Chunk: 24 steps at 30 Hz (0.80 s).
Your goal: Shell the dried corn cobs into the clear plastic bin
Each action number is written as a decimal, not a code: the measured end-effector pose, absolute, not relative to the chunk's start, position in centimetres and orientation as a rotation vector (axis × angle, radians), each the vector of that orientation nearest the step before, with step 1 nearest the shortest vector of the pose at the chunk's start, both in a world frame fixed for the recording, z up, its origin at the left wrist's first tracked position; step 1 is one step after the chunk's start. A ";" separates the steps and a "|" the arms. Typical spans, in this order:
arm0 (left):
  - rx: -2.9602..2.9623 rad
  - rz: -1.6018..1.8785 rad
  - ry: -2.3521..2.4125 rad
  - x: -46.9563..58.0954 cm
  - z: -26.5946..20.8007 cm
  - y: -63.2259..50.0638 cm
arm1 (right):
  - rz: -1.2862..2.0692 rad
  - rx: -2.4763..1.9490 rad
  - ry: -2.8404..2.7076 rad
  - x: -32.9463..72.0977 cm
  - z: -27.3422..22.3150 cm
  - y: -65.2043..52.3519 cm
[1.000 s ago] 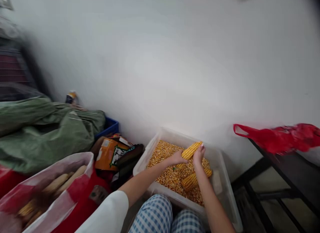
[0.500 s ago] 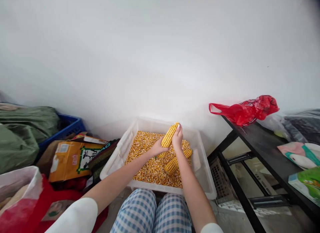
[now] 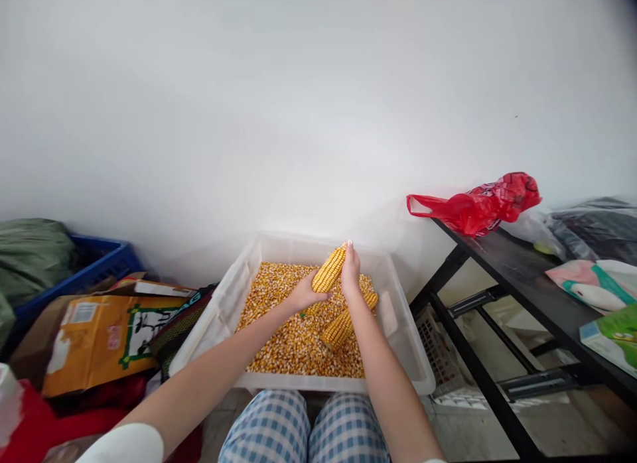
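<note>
An ear of corn [image 3: 329, 270], yellow and full of kernels, is held tilted above a white plastic bin [image 3: 404, 330]. My left hand [image 3: 304, 293] grips its lower end, with the thumb along the side. My right hand [image 3: 351, 269] is closed around the upper end, thumb near the tip. Loose corn kernels [image 3: 288, 347] cover the bottom of the bin. Under my right forearm another ear of corn [image 3: 339, 329] lies on the kernels, partly hidden. A bit of a further ear shows below my left hand.
On the right, a black table [image 3: 527, 277] carries a red plastic bag [image 3: 478, 207] and some packages. At left are an orange cardboard box [image 3: 104, 340], a blue crate [image 3: 107, 259] and a green cloth bundle [image 3: 37, 254]. A white wall [image 3: 318, 118] rises behind the bin.
The view has shifted slightly, so the crate and box appear farther left. Both hands keep hold of the same ear of corn, in nearly the same pose.
</note>
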<state>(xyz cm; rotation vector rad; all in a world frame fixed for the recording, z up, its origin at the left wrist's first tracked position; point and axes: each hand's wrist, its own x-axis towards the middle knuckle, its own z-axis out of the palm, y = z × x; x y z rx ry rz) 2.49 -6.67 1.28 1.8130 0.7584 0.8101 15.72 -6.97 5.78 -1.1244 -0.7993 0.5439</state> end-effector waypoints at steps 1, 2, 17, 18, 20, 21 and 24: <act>1.837 0.814 0.782 2.5 1.3 -6.7 | 0.502 -1.160 -0.802 15.9 5.8 -7.0; 1.853 0.818 0.796 2.5 1.4 -6.8 | 0.466 -1.193 -0.807 16.0 5.7 -6.9; 1.922 0.767 0.852 2.7 1.9 -7.1 | 0.547 -1.236 -0.746 16.8 5.7 -7.2; 1.952 0.759 0.878 2.7 2.0 -7.2 | 0.551 -1.206 -0.743 16.8 5.8 -7.3; 1.994 0.740 0.918 2.5 2.2 -7.3 | 0.481 -1.195 -0.772 16.9 5.8 -7.3; 2.005 0.732 0.928 2.4 2.3 -7.4 | 0.426 -1.210 -0.798 17.0 5.7 -7.2; 1.997 0.711 0.940 2.1 2.5 -7.6 | 0.317 -1.306 -0.861 17.2 5.2 -7.1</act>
